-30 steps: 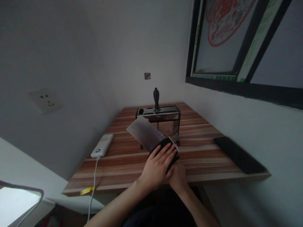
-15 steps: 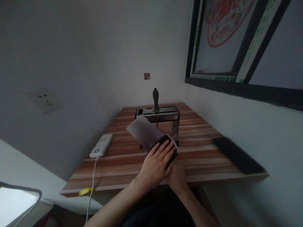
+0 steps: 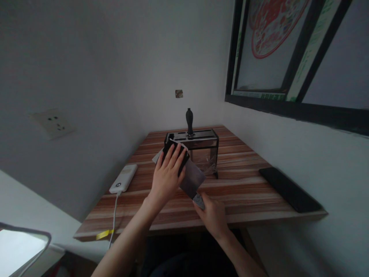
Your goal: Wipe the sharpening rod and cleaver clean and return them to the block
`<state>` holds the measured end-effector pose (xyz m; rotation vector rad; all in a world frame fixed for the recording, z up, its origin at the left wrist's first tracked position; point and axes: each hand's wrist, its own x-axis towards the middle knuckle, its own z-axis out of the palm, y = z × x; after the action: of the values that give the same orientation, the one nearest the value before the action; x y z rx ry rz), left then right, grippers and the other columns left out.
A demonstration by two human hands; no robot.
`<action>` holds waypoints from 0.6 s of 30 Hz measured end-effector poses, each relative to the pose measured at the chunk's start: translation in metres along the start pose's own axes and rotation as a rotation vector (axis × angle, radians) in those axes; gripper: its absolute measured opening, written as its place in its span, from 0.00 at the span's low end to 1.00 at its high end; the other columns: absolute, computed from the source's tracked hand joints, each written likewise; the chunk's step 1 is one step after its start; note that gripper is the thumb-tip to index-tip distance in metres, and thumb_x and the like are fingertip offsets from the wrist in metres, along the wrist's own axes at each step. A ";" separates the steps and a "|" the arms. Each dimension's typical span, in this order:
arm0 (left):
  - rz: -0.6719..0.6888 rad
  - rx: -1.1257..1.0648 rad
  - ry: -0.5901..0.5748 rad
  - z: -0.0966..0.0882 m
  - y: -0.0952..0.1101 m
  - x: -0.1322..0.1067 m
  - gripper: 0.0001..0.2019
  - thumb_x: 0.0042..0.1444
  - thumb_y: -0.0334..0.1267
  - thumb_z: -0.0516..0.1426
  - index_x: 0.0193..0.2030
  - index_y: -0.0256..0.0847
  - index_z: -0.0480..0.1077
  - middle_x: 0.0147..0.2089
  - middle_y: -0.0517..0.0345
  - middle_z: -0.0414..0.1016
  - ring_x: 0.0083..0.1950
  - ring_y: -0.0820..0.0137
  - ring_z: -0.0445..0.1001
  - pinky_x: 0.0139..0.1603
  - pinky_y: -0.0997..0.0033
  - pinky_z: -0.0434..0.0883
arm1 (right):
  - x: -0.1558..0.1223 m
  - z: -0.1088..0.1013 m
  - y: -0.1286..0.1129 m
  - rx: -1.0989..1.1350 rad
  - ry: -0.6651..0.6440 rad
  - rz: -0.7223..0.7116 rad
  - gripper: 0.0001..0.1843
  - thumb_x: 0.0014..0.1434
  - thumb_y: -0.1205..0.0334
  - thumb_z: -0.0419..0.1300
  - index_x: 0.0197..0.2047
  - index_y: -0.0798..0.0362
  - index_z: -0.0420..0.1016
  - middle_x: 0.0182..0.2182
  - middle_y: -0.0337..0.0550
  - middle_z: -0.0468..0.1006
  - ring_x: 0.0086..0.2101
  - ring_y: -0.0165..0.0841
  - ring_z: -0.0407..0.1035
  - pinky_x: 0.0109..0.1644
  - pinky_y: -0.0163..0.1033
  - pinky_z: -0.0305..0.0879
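Note:
A cleaver with a broad grey blade slants over the front of the table, its tip to the upper left. My right hand is closed around its grey handle. Against the far end of the blade my left hand presses a black cloth with a light edge, fingers laid over it. The cloth hides most of that end; only a pale corner shows beyond it. Just behind stands a knife holder with a slotted metal top, and a dark handle rises from it.
On the wood-striped table, a white power bank with a cable lies left and a black phone right. Yellow tape sticks to the front edge. Walls stand left, right and behind; a framed window is upper right.
My left hand has slid the cloth up and left along the blade, from near the handle to the far end. The blade's handle side and the grey handle now show. My right hand stays nearly in place.

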<state>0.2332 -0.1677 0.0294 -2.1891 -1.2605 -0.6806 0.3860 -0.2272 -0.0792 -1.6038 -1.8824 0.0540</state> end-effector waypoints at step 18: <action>0.044 -0.036 -0.042 0.011 0.012 -0.018 0.26 0.62 0.40 0.47 0.67 0.42 0.49 0.70 0.58 0.45 0.70 0.63 0.44 0.68 0.53 0.42 | 0.001 -0.001 -0.002 -0.062 -0.024 0.009 0.06 0.57 0.60 0.56 0.33 0.53 0.73 0.23 0.42 0.79 0.25 0.35 0.75 0.27 0.33 0.53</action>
<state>0.2377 -0.1769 0.0073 -2.2646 -1.2262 -0.6476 0.3846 -0.2270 -0.0763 -1.6604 -1.9125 0.0191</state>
